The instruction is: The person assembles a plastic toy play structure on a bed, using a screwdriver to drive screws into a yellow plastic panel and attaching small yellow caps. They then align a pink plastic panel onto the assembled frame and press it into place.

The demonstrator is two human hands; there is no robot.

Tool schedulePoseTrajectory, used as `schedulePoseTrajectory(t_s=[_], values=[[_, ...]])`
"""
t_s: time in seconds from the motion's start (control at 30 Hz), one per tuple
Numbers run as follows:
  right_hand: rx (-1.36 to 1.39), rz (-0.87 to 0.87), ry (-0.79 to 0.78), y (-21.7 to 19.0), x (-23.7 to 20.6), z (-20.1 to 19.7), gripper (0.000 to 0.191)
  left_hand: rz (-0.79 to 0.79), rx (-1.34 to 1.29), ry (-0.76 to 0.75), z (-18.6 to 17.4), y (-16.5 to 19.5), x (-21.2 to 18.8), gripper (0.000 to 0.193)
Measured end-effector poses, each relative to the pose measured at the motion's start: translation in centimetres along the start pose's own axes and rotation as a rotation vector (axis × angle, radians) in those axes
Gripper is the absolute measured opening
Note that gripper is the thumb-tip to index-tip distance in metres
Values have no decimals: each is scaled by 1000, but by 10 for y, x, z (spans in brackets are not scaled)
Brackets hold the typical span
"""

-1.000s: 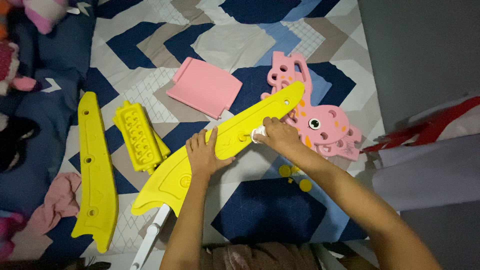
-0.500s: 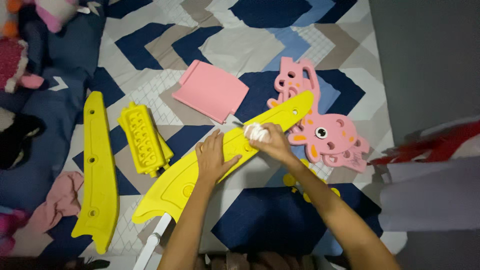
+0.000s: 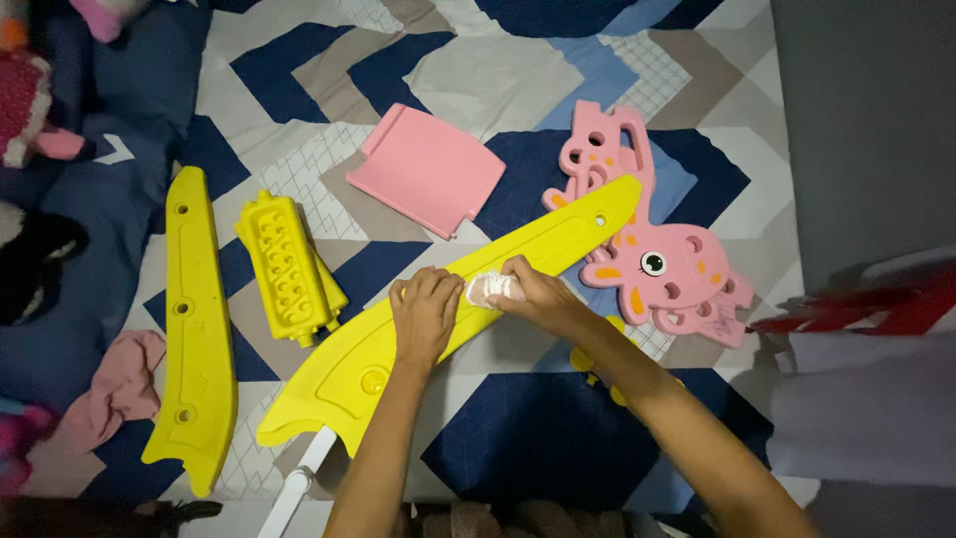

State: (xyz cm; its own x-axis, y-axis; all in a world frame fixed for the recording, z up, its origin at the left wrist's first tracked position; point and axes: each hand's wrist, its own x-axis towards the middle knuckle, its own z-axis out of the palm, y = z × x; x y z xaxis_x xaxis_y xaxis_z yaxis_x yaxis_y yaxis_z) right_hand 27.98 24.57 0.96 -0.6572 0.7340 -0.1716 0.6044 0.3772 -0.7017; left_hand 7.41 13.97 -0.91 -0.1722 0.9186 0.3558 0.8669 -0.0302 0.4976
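The right hand (image 3: 528, 294) squeezes a small white wad (image 3: 490, 290) against the long yellow curved panel (image 3: 448, 324) — the left hand (image 3: 426, 314) lies flat, holding it down mid-quilt (image 3: 518, 60). Only the middle is being rubbed — both ends look untouched.

Both forearms bare — no sleeves; hands (image 3: 423, 314) ungloved, ringless.

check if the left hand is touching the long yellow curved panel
Touching. The head view shows the left hand pressed flat on the yellow curved panel, no gap visible.
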Motion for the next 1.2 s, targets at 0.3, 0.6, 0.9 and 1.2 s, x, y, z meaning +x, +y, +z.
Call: schedulePoseTrajectory(t_s=[0.3, 0.6, 0.9, 1.2], values=[[161, 145, 0, 21, -19, -11, 48, 16, 26, 63, 4, 5, -6, 13], [59, 245, 369, 0, -40, 17, 44, 21, 10, 65, 5, 5, -6, 14], [470, 236, -129, 45, -32, 8, 46, 79, 34, -15, 1, 1, -9, 19], [137, 26, -187, 6, -2, 10, 50, 77, -9, 42, 4, -1, -9, 13]])
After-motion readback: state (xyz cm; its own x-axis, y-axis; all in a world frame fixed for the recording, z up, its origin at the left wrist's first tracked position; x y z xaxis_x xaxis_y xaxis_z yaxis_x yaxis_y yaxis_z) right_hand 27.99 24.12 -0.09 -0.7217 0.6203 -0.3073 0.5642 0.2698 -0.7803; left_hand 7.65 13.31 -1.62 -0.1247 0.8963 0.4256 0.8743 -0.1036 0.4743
